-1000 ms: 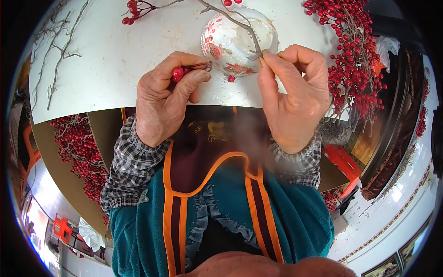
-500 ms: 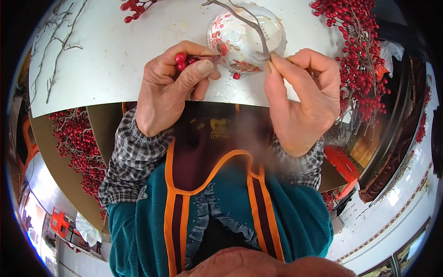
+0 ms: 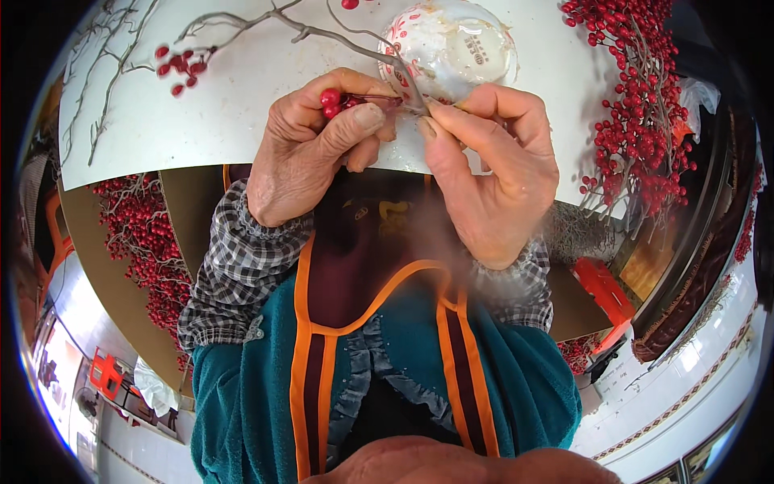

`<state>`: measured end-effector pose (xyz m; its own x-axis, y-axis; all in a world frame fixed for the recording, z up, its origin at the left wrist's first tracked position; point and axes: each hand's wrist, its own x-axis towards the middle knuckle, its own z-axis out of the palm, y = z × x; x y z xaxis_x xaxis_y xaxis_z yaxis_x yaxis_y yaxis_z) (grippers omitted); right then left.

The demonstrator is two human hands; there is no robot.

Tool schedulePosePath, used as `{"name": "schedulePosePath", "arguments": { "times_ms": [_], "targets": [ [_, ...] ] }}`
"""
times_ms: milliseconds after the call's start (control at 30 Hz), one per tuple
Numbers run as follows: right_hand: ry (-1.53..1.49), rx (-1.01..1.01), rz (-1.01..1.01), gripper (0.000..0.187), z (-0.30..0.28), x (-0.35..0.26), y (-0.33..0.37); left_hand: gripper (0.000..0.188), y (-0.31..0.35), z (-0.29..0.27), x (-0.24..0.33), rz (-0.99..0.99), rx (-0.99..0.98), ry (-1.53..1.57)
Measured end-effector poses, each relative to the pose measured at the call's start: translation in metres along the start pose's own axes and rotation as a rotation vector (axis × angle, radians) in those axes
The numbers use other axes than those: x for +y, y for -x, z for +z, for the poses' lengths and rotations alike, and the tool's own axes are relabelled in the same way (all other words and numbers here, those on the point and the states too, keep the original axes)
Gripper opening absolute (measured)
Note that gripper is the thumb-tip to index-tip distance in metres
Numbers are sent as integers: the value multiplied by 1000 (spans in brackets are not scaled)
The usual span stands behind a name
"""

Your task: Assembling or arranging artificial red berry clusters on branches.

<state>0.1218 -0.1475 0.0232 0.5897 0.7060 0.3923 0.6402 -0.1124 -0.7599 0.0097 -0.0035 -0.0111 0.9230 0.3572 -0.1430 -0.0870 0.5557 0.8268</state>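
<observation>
Between the thumb and fingers of my left hand is a small sprig of red berries, its stems pointing right. My right hand pinches the lower end of a bare grey-brown branch. That branch runs up and left over the white table, with a cluster of red berries at its far left. The sprig's stem ends meet or nearly meet the branch between my hands; exact contact is hard to tell. Just behind my hands sits an upturned white bowl with red patterns, its surface wet-looking.
Bare twigs lie at the white table's left. A heap of red-berry branches lies along its right edge. More berry branches stand in a cardboard box below left. A red plastic object is at lower right.
My right hand has moved left with the branch, bringing its end to the sprig in my left hand. The branch has swung over to the left, showing its berry cluster.
</observation>
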Motion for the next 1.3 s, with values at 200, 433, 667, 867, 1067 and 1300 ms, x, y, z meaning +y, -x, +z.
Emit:
{"name": "schedulePosePath", "arguments": {
  "times_ms": [200,433,667,867,1067,1300],
  "targets": [
    [-44,11,15,26,0,2,1,18,1,1,2,3,3,-15],
    [-22,1,-19,27,-2,2,-1,18,1,0,2,0,-28,-48],
    [-33,-24,-23,26,-3,3,-1,18,-1,0,4,3,-41,-33],
    [-52,-16,-1,27,-7,4,-1,18,0,0,6,-9,-39,-61],
    [-55,-17,-21,28,-4,7,0,18,0,-1,5,-13,-59,-65],
    [-89,-55,-15,27,-6,7,-1,19,-1,-5,6,-47,-99,-17]
  ]
}}
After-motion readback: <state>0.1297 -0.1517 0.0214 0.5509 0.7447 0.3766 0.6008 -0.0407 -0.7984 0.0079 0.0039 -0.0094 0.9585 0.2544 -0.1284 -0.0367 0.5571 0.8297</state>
